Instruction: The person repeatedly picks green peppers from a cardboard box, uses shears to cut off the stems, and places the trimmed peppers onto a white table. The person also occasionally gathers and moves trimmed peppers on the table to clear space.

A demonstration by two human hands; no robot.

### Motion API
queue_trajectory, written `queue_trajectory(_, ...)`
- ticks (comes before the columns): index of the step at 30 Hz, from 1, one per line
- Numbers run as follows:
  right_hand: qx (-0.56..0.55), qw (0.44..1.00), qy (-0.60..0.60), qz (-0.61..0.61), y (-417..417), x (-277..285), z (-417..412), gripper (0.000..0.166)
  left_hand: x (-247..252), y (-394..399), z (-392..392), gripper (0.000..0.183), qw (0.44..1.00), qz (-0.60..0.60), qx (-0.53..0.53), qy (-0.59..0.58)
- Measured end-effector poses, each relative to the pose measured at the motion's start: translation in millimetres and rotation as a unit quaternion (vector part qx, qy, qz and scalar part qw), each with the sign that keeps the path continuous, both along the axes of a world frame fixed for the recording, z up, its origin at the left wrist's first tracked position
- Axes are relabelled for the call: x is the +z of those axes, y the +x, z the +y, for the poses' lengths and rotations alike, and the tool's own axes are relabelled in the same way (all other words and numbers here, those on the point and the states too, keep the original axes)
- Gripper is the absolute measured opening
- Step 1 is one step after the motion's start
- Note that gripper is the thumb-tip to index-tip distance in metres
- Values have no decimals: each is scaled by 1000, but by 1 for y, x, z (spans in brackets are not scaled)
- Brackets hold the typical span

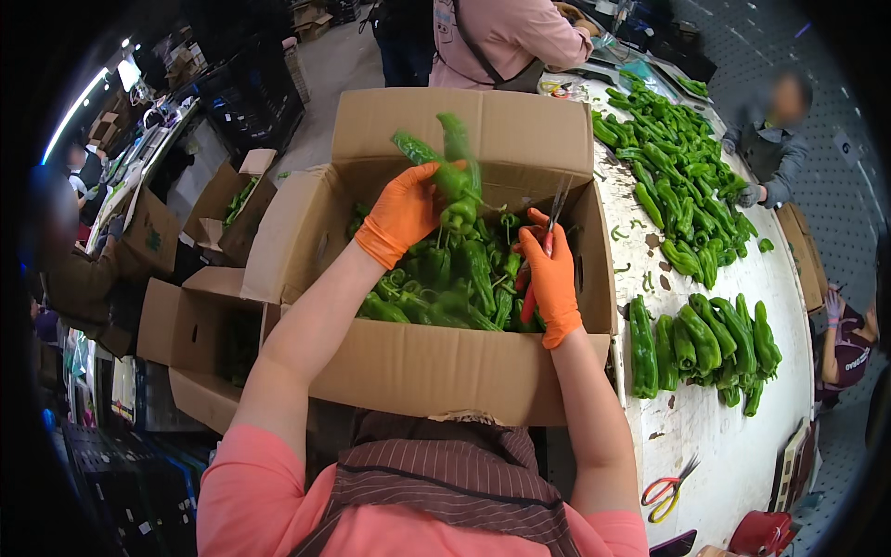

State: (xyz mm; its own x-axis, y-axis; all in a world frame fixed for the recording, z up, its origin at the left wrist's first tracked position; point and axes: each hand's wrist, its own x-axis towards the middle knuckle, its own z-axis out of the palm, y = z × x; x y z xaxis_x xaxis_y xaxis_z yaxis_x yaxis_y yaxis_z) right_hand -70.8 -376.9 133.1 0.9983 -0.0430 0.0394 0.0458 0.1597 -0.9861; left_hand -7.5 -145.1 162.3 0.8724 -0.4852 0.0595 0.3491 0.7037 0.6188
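Observation:
Over an open cardboard box (445, 369), my left hand (405, 212), in an orange glove, holds several green peppers (452, 181), partly blurred by motion. My right hand (550, 278), gloved the same way, holds a pair of snips with red handles (549, 242), the blades pointing up; whether the blades are apart is unclear. It is over the right side of the box, beside the peppers in my left hand. More green peppers with stems (431, 285) lie inside the box below both hands.
On the white worktable (710, 445) at right lie a large pepper pile (682, 174), a neater stack of peppers (703, 341), cut stems and scissors (668, 491). A co-worker (773, 139) reaches to the pile's far side; another (501, 42) stands ahead. More boxes (188, 327) are at left.

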Motion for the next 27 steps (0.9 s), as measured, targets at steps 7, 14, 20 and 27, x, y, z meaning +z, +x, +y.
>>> queue_trajectory(7, -30, 944, -290, -157, -2, -11, 14, 43, -12, 2, -2, 49, 997, 49, 38, -43)
queue_trajectory(14, -33, 909, -380, -167, -7, 4, 27, 39, -10, -10, -16, 50, 1000, 17, -13, 10)
queue_trajectory(20, -20, 942, -316, -108, -8, 0, 26, 26, -15, -13, -19, 52, 997, -17, -75, 12)
queue_trajectory(27, -41, 956, -266, -119, -10, 5, 26, 26, -13, -8, -15, 46, 998, -48, -7, 40)
